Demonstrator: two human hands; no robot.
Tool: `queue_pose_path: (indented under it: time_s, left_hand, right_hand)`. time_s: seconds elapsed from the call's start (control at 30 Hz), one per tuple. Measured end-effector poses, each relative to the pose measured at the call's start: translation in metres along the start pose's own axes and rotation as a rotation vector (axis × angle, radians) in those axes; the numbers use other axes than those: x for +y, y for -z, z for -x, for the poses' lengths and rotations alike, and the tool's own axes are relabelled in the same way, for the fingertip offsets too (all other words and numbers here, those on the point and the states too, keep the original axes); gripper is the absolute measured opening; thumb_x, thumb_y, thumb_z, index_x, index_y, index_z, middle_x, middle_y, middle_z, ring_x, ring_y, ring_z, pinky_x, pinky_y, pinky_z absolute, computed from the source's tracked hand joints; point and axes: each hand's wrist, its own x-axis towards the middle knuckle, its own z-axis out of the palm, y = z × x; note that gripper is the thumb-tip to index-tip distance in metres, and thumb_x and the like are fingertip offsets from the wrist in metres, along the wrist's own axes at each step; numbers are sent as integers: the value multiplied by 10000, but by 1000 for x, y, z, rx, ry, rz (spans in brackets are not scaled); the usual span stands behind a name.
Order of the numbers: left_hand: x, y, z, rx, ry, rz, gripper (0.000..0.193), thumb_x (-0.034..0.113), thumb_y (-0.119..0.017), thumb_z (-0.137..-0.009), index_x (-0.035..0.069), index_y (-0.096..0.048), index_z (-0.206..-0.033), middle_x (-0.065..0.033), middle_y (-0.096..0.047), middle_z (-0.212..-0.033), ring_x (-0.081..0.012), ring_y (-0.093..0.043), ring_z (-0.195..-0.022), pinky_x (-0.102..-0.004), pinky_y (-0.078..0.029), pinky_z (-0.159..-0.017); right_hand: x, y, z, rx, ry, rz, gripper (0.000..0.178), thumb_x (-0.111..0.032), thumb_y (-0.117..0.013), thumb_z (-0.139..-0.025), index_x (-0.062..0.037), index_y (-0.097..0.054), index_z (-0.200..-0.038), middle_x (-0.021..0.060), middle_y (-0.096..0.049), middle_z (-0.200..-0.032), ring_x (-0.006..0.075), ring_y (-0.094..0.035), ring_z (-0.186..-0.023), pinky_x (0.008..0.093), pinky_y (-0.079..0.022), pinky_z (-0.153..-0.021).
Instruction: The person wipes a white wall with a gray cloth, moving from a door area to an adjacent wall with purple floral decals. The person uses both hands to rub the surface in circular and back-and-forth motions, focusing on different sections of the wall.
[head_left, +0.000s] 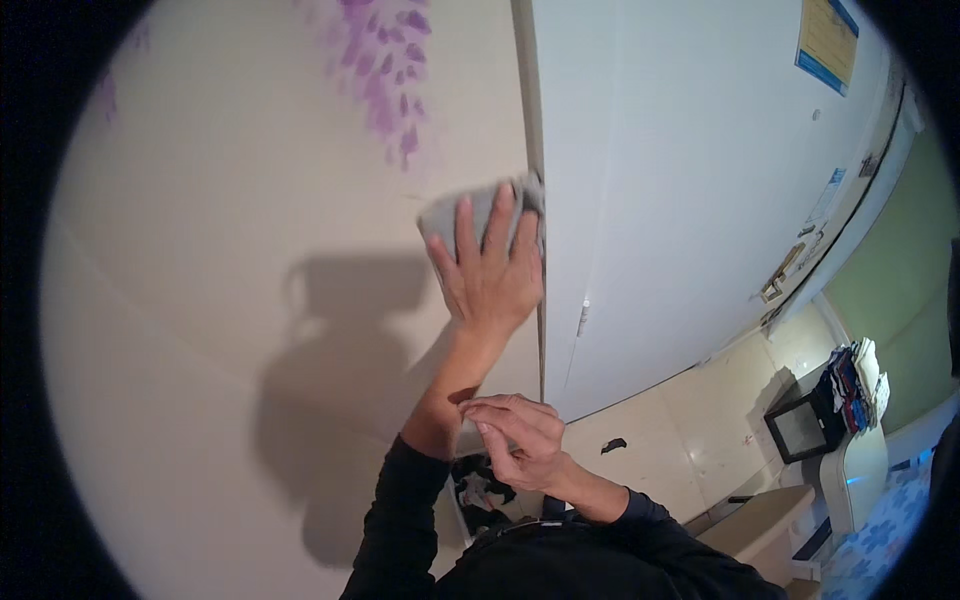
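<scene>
My left hand [490, 270] presses a folded grey cloth [450, 222] against the cream wall [200, 200], with its fingers spread over the cloth. The cloth's right side reaches the edge of the white door [660, 200], and purple painted petals [385, 70] lie above it. Lower down, my right hand [520, 435] is held in front of my left forearm, its fingers drawn together. Nothing shows between those fingertips. Whether they touch the forearm is unclear.
A box with dark clothes [485, 495] stands on the floor below my hands. A dark scrap [613, 445] lies on the tiles. Folded clothes [855, 385] are stacked at the right, beside a dark-framed box [800, 430]. Blue floral bedding [885, 530] fills the lower right.
</scene>
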Motion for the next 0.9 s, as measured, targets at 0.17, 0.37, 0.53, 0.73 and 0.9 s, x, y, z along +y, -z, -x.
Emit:
queue_pose_path:
  time_s: [0.17,0.37,0.53,0.73,0.9]
  left_hand:
    - [16,-43,112,-78,5,68,250,286,-659,-854,200,-687,-1088,-37,-556,-1431,-433,-433,-1299,-705,-251,-995]
    - [16,-72,226,-239,-79,92,138,309,-655,-867,310,-707,-994,149,-539,-1393,-261,-455,-1221,-542,-324,-955]
    - [3,-55,221,-238,-96,136,167,289,-688,-856,282,-709,-1021,112,-577,-1355,-250,-463,-1238,-535,-335,-963]
    - [-10,3,39,-10,15,59,253,309,-689,-836,244,-687,-1080,-39,-523,-1451,-368,-466,-1277,-620,-340,-950]
    - [-18,6,46,-46,17,-39,254,346,-707,-823,289,-682,-1069,22,-532,-1454,-327,-412,-1344,-600,-256,-1060]
  right_hand:
    - [-4,6,3,-61,-9,2,207,88,-648,-786,54,-693,-985,182,-719,-970,281,-723,-793,355,-586,-677]
    - [-17,17,12,-134,-41,27,208,72,-654,-792,40,-695,-993,161,-711,-962,275,-711,-773,362,-592,-683]
    - [-26,24,20,-202,-18,29,221,60,-658,-799,29,-693,-1015,150,-712,-981,273,-706,-772,358,-586,-669]
    - [-23,26,22,-193,10,31,208,79,-640,-799,32,-692,-995,150,-722,-945,258,-705,-723,329,-570,-623]
    - [-21,20,29,-192,-3,4,194,92,-621,-802,33,-690,-974,143,-726,-919,246,-702,-697,315,-559,-599]
